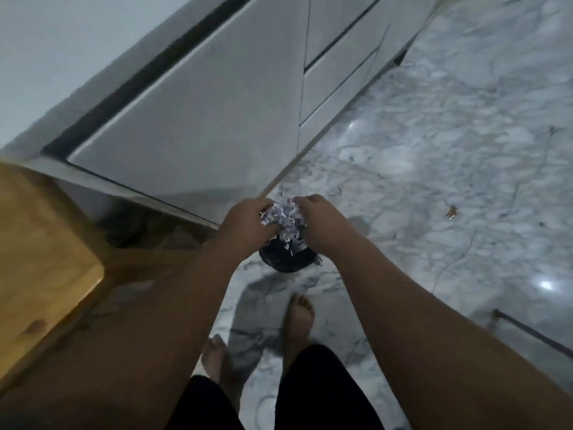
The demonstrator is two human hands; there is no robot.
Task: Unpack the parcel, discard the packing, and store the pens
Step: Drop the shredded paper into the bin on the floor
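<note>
A clump of white and purple shredded packing paper (284,219) is pressed between both hands. My left hand (245,224) grips its left side and my right hand (321,221) grips its right side. Directly below the clump stands a small dark round bin (283,262) on the floor, mostly hidden by my hands; a few strands hang down toward its opening. No pens or parcel are in view.
A white cabinet (217,97) with drawers runs along the left and back. A wooden table corner (40,256) juts in at the left. The marble floor (434,144) spreads to the right, with a small brown scrap (452,211). My bare feet (297,318) stand just short of the bin.
</note>
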